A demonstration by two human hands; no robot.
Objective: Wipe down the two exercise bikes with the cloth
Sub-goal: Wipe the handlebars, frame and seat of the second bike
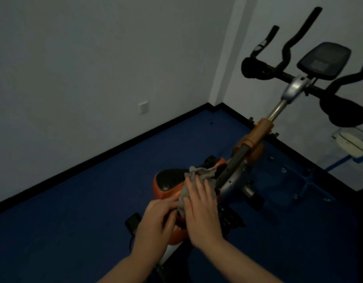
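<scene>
Your grey cloth (197,182) lies draped over the orange housing (166,193) of the bike (256,139), low in the frame, pressed there by both your hands. Your right hand (201,209) lies flat on it, fingers spread and pointing toward 12 o'clock; it grips nothing, only presses. Your left hand (156,221), at 9 o'clock of the right and touching the cloth's lower edge, pinches that edge with curled fingers.

From the cloth, the bike's long axis runs toward 1 o'clock: the grey post (233,166) sits just beside the cloth, then comes the orange collar (260,129), then the steel stem (278,109), the console (323,60) and the black handlebars (286,48) well beyond. Your right hand is the nearer to that post, so the next stroke up the frame likely falls to it.

Count: one cloth, two hands, one bike in view; a second bike is not clearly seen. A white wall outlet (143,107) sits at 10 o'clock above the blue floor (74,211).
</scene>
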